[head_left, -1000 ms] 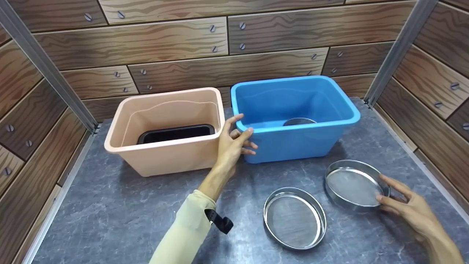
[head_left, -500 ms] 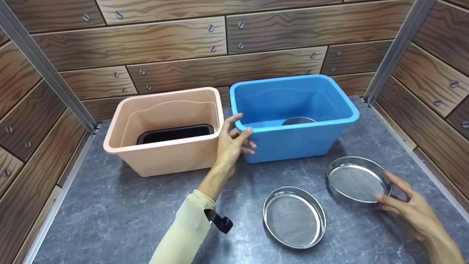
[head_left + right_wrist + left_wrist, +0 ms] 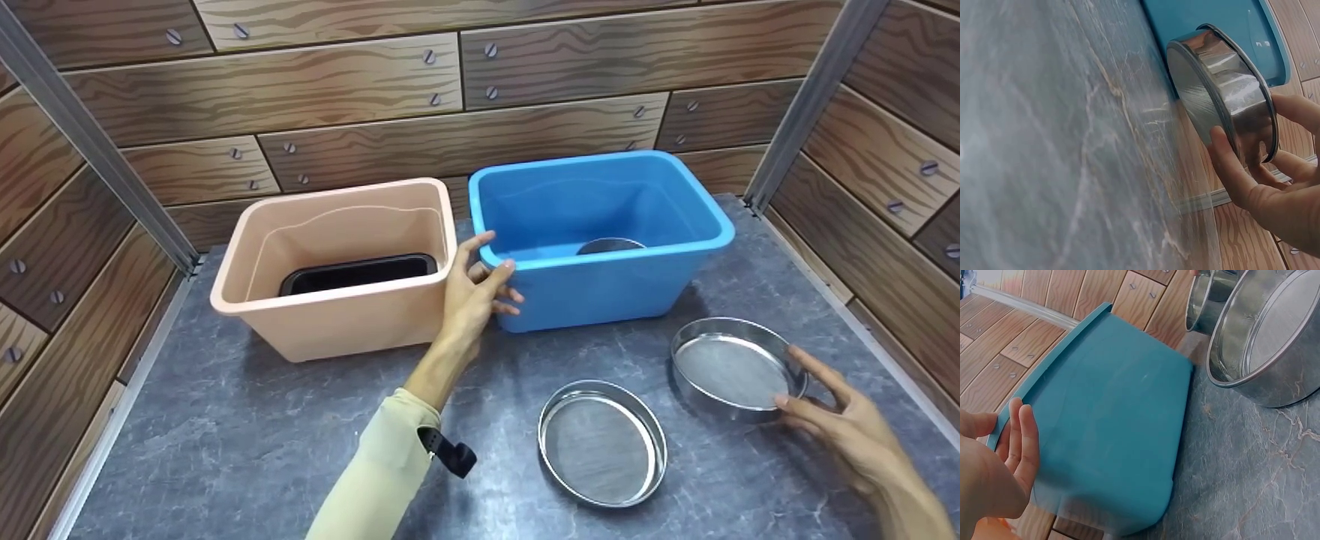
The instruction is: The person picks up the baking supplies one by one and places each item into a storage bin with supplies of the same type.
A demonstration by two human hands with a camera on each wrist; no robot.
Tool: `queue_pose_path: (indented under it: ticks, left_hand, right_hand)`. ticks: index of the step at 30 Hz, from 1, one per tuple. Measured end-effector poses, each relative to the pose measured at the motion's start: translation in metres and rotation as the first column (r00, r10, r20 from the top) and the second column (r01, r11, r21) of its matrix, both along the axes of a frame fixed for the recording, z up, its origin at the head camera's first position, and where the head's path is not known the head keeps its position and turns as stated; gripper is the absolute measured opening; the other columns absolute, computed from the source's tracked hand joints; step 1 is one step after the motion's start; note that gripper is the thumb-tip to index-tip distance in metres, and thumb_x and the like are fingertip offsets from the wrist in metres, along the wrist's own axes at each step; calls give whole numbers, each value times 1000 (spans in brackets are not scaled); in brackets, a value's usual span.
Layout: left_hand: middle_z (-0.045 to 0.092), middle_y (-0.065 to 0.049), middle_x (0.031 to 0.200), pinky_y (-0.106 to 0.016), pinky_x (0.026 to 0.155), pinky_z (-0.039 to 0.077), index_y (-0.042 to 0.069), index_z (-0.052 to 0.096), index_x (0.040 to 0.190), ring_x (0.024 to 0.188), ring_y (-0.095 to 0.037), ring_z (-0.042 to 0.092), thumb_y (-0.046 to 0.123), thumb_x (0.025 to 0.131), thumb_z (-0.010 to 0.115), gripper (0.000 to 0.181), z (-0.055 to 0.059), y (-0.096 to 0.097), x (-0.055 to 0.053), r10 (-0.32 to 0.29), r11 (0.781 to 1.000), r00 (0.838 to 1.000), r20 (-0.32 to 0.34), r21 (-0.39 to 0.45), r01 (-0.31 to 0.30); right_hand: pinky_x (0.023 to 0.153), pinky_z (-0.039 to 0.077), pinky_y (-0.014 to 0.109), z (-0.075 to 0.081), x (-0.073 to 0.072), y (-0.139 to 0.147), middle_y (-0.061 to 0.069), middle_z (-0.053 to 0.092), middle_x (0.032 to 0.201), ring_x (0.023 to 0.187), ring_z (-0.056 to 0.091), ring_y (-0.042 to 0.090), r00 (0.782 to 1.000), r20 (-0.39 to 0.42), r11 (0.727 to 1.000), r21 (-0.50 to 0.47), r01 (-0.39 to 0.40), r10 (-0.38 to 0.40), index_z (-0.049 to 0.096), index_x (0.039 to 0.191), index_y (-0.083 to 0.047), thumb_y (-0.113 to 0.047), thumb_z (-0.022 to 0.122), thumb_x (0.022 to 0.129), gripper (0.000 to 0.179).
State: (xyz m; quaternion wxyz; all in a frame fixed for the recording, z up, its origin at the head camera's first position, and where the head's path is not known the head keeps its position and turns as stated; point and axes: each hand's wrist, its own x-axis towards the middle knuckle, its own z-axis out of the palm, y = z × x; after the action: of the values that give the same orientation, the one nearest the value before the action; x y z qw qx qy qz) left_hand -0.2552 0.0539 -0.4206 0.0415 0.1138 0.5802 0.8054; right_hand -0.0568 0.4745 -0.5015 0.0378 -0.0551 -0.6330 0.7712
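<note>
At the blue bin's near left corner, my left hand [image 3: 469, 296] grips the rim, with thumb and fingers on either side of it in the left wrist view. The blue bin [image 3: 592, 292] stands on the table, and part of a round metal piece [image 3: 611, 245] shows inside it. My right hand [image 3: 847, 427] holds a round metal sieve [image 3: 739, 367] by its right side, thumb and fingers on the wall. The right wrist view shows this sieve [image 3: 1238, 84] raised above the table, its mesh underside visible. Another round sieve [image 3: 604, 444] lies mesh-down nearer the front.
Left of the blue bin stands a peach bin [image 3: 352, 322] with a black tray-like object [image 3: 360, 274] inside. The bins stand close together in front of a wood-patterned back wall [image 3: 375, 75]. Similar side walls enclose the grey marbled table [image 3: 247, 450].
The sieve in my right hand has shifted slightly away from me and to the right. My left hand keeps its hold on the blue bin's rim, and the other sieve has not moved.
</note>
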Motion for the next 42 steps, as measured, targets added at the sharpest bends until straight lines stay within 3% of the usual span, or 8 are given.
queue_pose_path:
  ticks: [4, 8, 11, 18, 42]
  left_hand:
    - [58, -9, 82, -29, 52, 61, 15, 49, 149, 59, -17, 68, 11, 100, 70, 54, -1, -1, 0, -3, 1000, 1000, -10, 8, 3]
    - [56, -7, 80, -28, 50, 61, 14, 48, 149, 58, -17, 68, 10, 100, 70, 54, -2, -1, 0, -3, 1000, 1000, -17, 23, 3]
    - [56, -7, 79, -28, 50, 60, 14, 48, 149, 58, -17, 68, 10, 100, 70, 54, -2, 0, 0, -7, 1000, 1000, -25, 25, 7]
    - [57, -6, 79, -28, 50, 60, 14, 47, 150, 58, -16, 67, 10, 101, 69, 54, -4, 0, -2, -17, 1000, 999, -44, 22, 18]
    - [57, -10, 80, -27, 46, 57, 11, 48, 148, 55, -17, 67, 7, 100, 69, 53, -3, 0, -3, 2, 1000, 998, -58, -16, -3]
  right_hand:
    - [92, 58, 22, 1, 1, 0, 15, -15, 170, 108, 70, 12, 1000, -29, 999, -41, -6, 5, 44, 158, -25, 18, 54, 97, 75]
    - [92, 60, 24, 2, 1, -2, 11, 15, 159, 106, 70, 15, 996, -92, 999, -32, 9, -11, 47, 156, -18, 21, 53, 96, 72]
    - [88, 61, 24, 3, 2, -3, -4, 30, 148, 103, 71, 16, 991, -133, 999, -30, 22, -26, 48, 154, -14, 23, 52, 95, 71]
    - [81, 62, 25, 7, 1, -6, -4, 30, 149, 99, 70, 15, 988, -150, 999, -19, 44, -46, 46, 155, -13, 23, 52, 95, 70]
    - [96, 59, 28, 28, -8, -19, 0, 30, 153, 115, 68, 16, 971, -237, 999, -45, 22, -32, 43, 156, -6, 24, 49, 95, 69]
